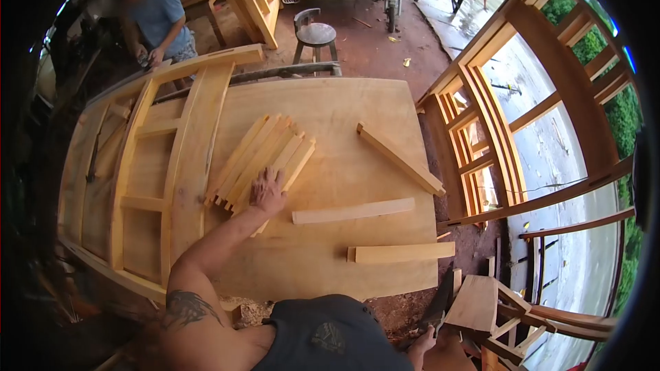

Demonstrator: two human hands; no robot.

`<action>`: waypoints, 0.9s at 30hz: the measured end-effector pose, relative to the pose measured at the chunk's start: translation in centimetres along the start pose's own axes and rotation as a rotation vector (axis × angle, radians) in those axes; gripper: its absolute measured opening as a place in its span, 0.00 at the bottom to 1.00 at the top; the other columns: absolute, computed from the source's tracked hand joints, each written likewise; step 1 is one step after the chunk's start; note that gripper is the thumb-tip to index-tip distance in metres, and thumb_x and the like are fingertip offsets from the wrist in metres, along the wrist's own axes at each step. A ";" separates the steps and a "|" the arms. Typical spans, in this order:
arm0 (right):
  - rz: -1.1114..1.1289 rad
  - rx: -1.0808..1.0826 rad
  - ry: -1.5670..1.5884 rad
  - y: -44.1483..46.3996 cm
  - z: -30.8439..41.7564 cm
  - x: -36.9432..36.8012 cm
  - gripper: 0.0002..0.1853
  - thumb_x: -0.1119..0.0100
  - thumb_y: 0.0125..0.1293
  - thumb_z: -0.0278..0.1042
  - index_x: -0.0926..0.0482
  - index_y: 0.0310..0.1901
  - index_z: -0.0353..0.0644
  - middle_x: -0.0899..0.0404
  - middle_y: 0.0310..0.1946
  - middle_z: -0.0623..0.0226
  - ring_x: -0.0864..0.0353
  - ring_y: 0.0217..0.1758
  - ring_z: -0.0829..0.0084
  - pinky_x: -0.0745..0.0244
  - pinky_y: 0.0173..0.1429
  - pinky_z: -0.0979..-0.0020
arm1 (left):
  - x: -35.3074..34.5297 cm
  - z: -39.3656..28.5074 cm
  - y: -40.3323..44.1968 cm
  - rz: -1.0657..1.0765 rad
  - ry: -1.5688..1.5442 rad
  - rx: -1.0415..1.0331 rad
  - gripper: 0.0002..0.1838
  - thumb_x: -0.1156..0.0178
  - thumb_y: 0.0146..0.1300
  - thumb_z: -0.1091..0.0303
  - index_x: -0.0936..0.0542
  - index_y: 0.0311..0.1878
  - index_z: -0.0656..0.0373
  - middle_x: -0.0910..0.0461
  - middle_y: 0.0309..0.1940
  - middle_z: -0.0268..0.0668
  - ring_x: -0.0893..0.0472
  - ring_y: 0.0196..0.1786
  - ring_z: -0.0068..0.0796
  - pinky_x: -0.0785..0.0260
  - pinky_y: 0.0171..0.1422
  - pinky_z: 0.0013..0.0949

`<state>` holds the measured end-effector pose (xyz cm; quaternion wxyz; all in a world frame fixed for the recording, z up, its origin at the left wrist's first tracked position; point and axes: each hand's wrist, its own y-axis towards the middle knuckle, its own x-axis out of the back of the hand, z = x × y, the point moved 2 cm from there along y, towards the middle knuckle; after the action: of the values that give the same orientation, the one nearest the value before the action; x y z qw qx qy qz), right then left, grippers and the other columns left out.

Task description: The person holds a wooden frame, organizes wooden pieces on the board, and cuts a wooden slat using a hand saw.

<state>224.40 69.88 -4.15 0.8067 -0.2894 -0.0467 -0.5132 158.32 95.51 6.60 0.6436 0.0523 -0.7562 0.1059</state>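
My left hand (268, 192) rests on a row of wooden slats (258, 154) that lie side by side at a slant on the wooden panel (330, 106). Its fingers are spread over the slats nearest the right end of the row. Low at the right, beyond the panel's near edge, my right hand (424, 342) is closed around what looks like a handsaw, its dark blade (437, 300) pointing up; the handle is mostly hidden. Right of the row lie three loose pieces: a straight stick (400, 158), a pale curved slat (354, 211) and a thicker block (402, 253).
A wooden frame (175, 158) lies across the panel's left side, with a hammer-like tool (96, 144) inside it. At right stands a large chair-like frame (509, 110). A wooden stool (474, 306) is near my right hand. Another person (158, 20) works at the far left.
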 end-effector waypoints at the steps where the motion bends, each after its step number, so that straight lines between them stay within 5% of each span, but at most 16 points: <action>1: 0.007 -0.026 0.008 0.0 0.0 0.0 0.15 0.36 0.70 0.39 0.26 0.30 0.40 0.27 0.17 0.66 0.29 0.14 0.71 0.32 0.17 0.65 | -0.5 0.1 -0.1 -0.040 0.032 -0.018 0.38 0.29 0.58 0.59 0.31 0.70 0.59 0.35 0.68 0.56 0.31 0.69 0.58 0.36 0.70 0.60; 6: -0.007 -0.071 0.069 0.2 -0.3 0.8 0.14 0.37 0.71 0.37 0.28 0.30 0.40 0.28 0.19 0.66 0.32 0.14 0.73 0.34 0.17 0.67 | -1.6 -2.5 2.1 -0.235 0.212 -0.158 0.38 0.30 0.57 0.60 0.30 0.71 0.60 0.48 0.80 0.60 0.40 0.77 0.63 0.46 0.78 0.64; 12: -0.090 -0.031 0.002 -1.4 0.2 1.4 0.13 0.37 0.72 0.36 0.27 0.31 0.40 0.29 0.18 0.65 0.32 0.14 0.71 0.34 0.19 0.64 | -0.3 -17.0 9.5 -0.305 -0.184 -0.616 0.36 0.31 0.59 0.58 0.26 0.70 0.62 0.46 0.80 0.59 0.45 0.82 0.61 0.52 0.84 0.60; 15: -0.203 -0.118 -0.036 -1.4 -0.8 1.2 0.14 0.39 0.73 0.38 0.24 0.31 0.38 0.29 0.18 0.65 0.32 0.14 0.69 0.34 0.20 0.62 | -3.0 -24.9 14.3 -0.258 -0.134 -0.684 0.37 0.33 0.62 0.59 0.29 0.74 0.59 0.46 0.81 0.58 0.45 0.83 0.60 0.53 0.85 0.61; 20: -0.323 0.161 -0.461 -1.8 -2.1 3.3 0.23 0.33 0.65 0.48 0.15 0.40 0.29 0.17 0.31 0.53 0.20 0.29 0.59 0.25 0.30 0.56 | -4.0 -30.5 18.5 0.070 0.167 -0.617 0.34 0.38 0.68 0.57 0.30 0.77 0.46 0.34 0.75 0.52 0.39 0.80 0.55 0.58 0.86 0.67; 23: -0.280 0.262 -0.616 1.5 -5.4 5.3 0.23 0.32 0.63 0.48 0.15 0.42 0.31 0.17 0.33 0.53 0.19 0.33 0.58 0.25 0.33 0.55 | -6.7 -31.0 21.9 0.084 0.196 -0.698 0.29 0.36 0.67 0.55 0.26 0.71 0.44 0.26 0.67 0.48 0.32 0.75 0.51 0.48 0.79 0.68; 27: -0.103 0.186 -0.569 1.0 -4.1 3.3 0.22 0.31 0.62 0.48 0.16 0.45 0.34 0.17 0.36 0.54 0.19 0.36 0.58 0.24 0.37 0.55 | -0.9 -26.9 19.6 -0.107 -0.044 -0.704 0.27 0.34 0.65 0.53 0.23 0.66 0.49 0.23 0.57 0.48 0.25 0.65 0.49 0.37 0.67 0.59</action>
<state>225.93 65.47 -6.71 0.7572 -0.3436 -0.3323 -0.4451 180.11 120.60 7.91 0.6102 -0.1311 -0.7562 -0.1963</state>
